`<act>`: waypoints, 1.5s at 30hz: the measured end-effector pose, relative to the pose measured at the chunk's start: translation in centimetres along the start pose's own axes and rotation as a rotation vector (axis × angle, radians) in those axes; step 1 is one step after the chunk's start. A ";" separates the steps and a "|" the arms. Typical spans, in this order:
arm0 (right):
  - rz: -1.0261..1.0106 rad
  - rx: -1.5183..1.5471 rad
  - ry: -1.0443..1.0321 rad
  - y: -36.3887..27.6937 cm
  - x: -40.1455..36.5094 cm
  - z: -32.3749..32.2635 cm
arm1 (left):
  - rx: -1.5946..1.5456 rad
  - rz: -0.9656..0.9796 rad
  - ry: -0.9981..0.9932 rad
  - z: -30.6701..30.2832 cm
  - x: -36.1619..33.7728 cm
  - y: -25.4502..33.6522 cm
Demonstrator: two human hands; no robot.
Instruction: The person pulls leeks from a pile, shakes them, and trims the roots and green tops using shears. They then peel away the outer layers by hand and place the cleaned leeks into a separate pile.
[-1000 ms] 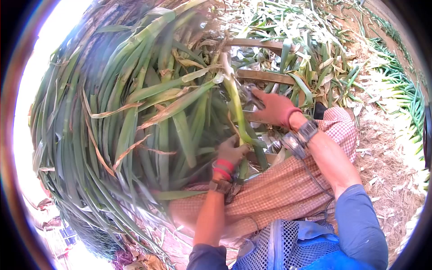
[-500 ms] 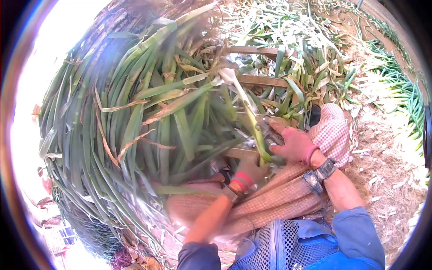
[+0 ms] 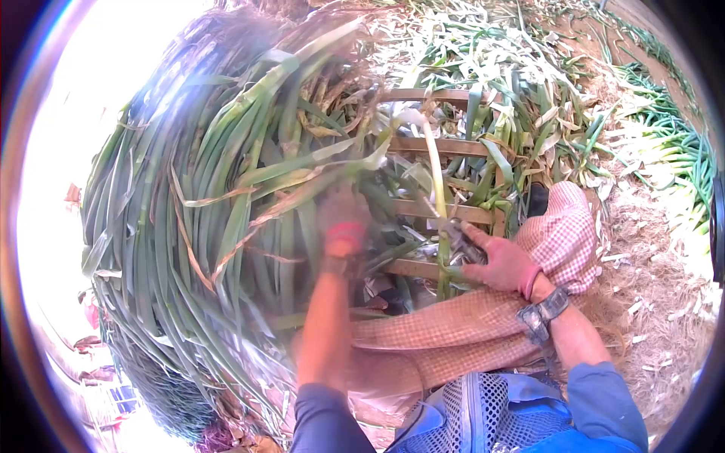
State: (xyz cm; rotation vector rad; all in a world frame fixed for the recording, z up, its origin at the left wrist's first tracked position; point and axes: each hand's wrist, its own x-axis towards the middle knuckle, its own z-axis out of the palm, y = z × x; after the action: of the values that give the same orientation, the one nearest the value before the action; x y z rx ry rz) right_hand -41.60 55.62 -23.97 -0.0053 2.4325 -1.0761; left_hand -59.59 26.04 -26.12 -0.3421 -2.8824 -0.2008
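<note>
My right hand [image 3: 495, 259], in a pink glove with dark grey fingertips, is closed around a long green onion [image 3: 436, 166]. The onion's pale shaft slants up and away from the fingers, and its green part hangs below them. Smeared by motion, my left hand [image 3: 343, 215] reaches up at the right side of a big pile of green onions [image 3: 219, 174]. Its fingers are too blurred to show whether they grip a leaf.
Wooden slats [image 3: 445, 147] lie in front of me among loose leaves. Peeled leaves and scraps [image 3: 483, 45] heap up beyond them. More green onions [image 3: 680, 151] lie in a row at the far right. My checked trouser leg [image 3: 445, 321] crosses below my hands.
My left hand has left the green onion and moved up and left to the pile. My right hand keeps the onion, which now stands more upright.
</note>
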 end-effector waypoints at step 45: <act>0.056 -0.052 0.110 -5.5 14.2 -0.7 | -1.160 -0.574 -0.594 5.1 -9.4 1.1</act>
State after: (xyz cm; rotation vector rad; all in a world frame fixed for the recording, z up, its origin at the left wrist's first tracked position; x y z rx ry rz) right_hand -55.50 49.56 -25.72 0.1067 2.5425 -1.0129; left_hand -51.47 25.90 -33.23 0.3429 -2.9290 -2.1827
